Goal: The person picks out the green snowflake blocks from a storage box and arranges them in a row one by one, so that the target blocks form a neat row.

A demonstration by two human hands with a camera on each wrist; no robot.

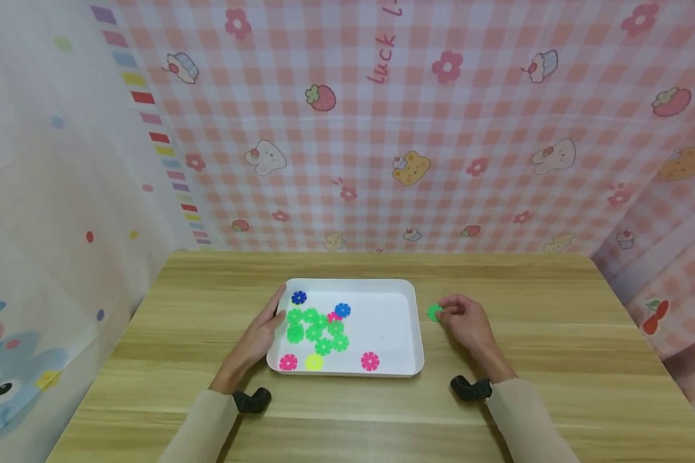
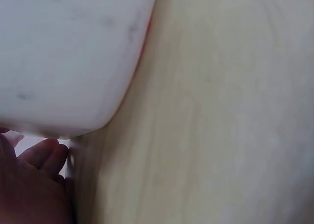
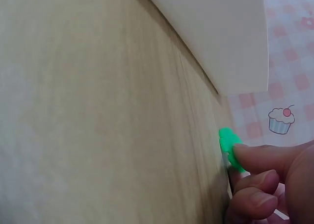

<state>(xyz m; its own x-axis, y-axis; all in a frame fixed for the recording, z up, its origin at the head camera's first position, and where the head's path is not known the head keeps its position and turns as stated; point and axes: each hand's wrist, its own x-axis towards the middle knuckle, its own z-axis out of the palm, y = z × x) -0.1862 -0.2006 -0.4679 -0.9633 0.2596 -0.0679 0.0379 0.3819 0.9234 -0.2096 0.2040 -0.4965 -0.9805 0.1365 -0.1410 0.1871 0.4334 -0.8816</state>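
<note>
A white rectangular tray [image 1: 382,302] sits on the table. In it lie several green notched plastic discs [image 1: 323,346], a dark blue disc [image 1: 298,298], a lighter blue disc [image 1: 342,310], a yellow disc [image 1: 315,362] and pink discs [image 1: 370,361], mostly toward the left side. My left hand [image 1: 260,331] holds the tray's left edge, fingers along the outside and thumb over the rim. Just past the tray's right side, my right hand [image 1: 466,323] pinches one green notched disc [image 3: 229,148] between thumb and fingers. That disc is close to the tabletop; contact with it I cannot tell.
The wooden table [image 1: 347,411] extends around the tray on all sides. Behind it hangs a pink checked cloth [image 1: 359,128] with cartoon prints, and a white printed cloth [image 1: 64,193] is at the left. Both wrists carry black camera mounts [image 1: 471,388].
</note>
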